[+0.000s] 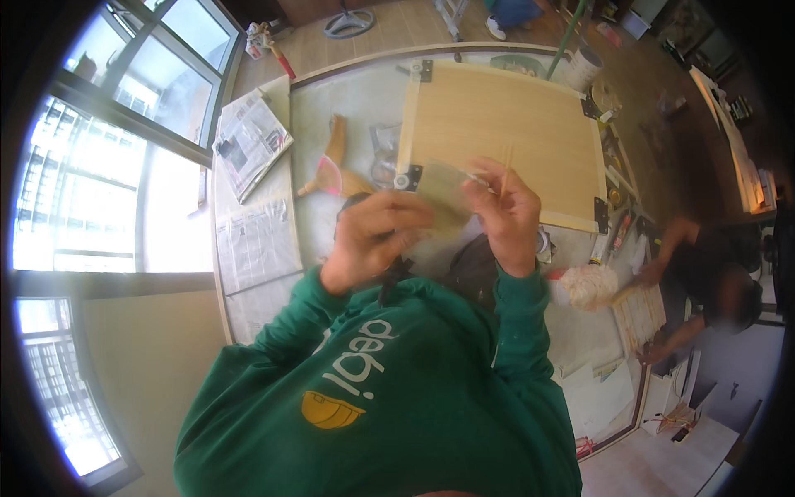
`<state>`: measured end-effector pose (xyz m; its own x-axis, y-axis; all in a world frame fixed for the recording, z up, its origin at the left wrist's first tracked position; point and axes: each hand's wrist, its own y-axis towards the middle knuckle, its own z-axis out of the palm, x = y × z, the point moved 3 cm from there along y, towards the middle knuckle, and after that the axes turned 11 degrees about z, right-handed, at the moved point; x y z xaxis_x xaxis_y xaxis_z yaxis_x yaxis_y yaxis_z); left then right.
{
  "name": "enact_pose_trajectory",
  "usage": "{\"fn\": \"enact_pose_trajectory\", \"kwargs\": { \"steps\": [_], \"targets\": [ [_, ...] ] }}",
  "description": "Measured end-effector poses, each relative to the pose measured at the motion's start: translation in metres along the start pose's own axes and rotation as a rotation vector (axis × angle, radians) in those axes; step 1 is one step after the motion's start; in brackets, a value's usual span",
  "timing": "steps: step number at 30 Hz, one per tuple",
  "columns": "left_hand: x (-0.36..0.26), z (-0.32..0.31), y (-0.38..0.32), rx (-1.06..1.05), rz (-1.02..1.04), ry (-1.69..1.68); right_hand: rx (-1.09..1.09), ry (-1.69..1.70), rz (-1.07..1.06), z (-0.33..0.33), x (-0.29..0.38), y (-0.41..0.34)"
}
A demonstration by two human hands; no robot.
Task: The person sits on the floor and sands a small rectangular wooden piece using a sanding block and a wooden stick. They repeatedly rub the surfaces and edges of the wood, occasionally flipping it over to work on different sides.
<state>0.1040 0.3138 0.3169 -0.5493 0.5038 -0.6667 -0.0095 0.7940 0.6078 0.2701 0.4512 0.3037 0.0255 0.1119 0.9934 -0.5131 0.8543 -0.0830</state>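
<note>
Between my two hands, above the near edge of a wooden panel (503,124), is a thin, translucent yellowish sheet (444,199), blurred by motion. My left hand (382,233) pinches its left side. The fingers of my right hand (503,208) are closed at its upper right edge, and thin wooden sticks (507,164) stand up from that hand. Pale tape runs along the panel's edges, and dark metal corner plates (600,214) sit at its corners. What the sheet is made of, I cannot tell.
Left lie folded newspapers (251,146) and a hand broom (335,177). Tools (621,230) and a cloth-like bundle (587,287) lie to the right. A co-worker (708,279) bends over at the right, hands near a slatted piece (643,310). A bucket (586,65) stands behind the panel.
</note>
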Motion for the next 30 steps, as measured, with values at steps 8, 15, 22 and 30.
{"fn": "enact_pose_trajectory", "kwargs": {
  "steps": [8,15,22,30],
  "targets": [
    [0.009,0.003,-0.001,-0.143,-0.132,-0.063,0.093,0.081,-0.091,-0.002,-0.027,-0.047],
    [-0.002,0.003,0.009,-0.144,-0.031,-0.122,0.086,0.045,-0.021,0.009,-0.026,-0.048],
    [0.002,0.006,0.003,-0.148,0.030,-0.164,0.024,0.127,-0.055,0.014,-0.028,-0.051],
    [-0.004,0.011,0.008,-0.230,-0.070,-0.186,-0.029,0.217,0.004,0.017,-0.029,-0.053]
  ]
}}
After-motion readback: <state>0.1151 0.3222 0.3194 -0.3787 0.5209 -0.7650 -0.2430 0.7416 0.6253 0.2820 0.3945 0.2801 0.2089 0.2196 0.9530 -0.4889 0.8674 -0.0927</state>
